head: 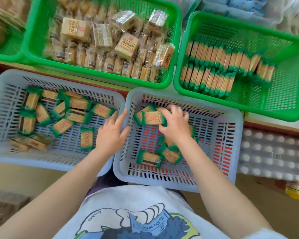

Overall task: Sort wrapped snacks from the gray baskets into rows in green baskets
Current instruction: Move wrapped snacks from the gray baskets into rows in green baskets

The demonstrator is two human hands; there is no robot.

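Two gray baskets sit in front of me. The left gray basket (pixel 5 100) holds several loose green-wrapped snacks (pixel 77 103). In the right gray basket (pixel 231 152) my right hand (pixel 175 125) grips a small stack of green-wrapped snacks (pixel 152 118); a few more snacks (pixel 149 158) lie below it. My left hand (pixel 111 133) rests on the rim between the two gray baskets, fingers relaxed, holding nothing. The right green basket (pixel 274 104) holds two neat rows of upright green-wrapped snacks (pixel 219 66).
A second green basket (pixel 97 73) at the back left is full of clear-wrapped tan biscuits. A tray of white eggs (pixel 273 156) lies right of the gray basket. Plastic bags are at the far right, and yellow packets (pixel 297 192) lie at the lower right.
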